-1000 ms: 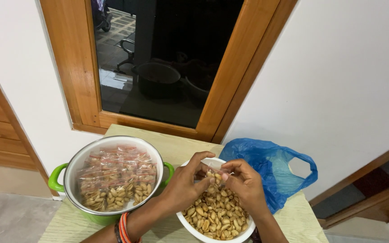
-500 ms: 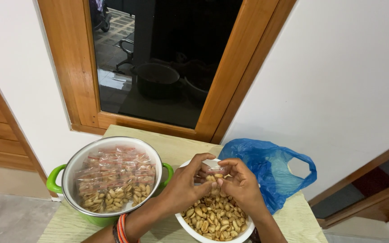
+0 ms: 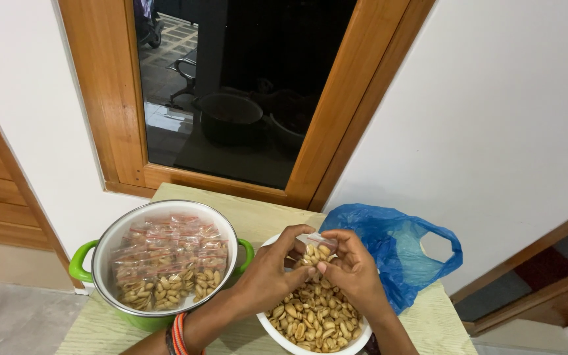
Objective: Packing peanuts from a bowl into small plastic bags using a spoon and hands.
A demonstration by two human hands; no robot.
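Holding a small clear packet (image 3: pixel 318 250) of peanuts between both hands, the person worked just above a white bowl (image 3: pixel 277 332) of loose peanuts.

Each grip was closed on the packet: the left hand (image 3: pixel 272 275) pinched its near side with fingers curled, and the right hand (image 3: pixel 353 271) pinched its far side from above. The bowl sat on a pale green tabletop (image 3: pixel 267 213). Just beside it on the left stood a green-handled pot (image 3: pixel 100 269) filled with more sealed peanut packets. A crumpled blue plastic bag (image 3: pixel 402 253) lay touching the bowl's right side. Orange bangles (image 3: pixel 179 334) circled the left wrist.
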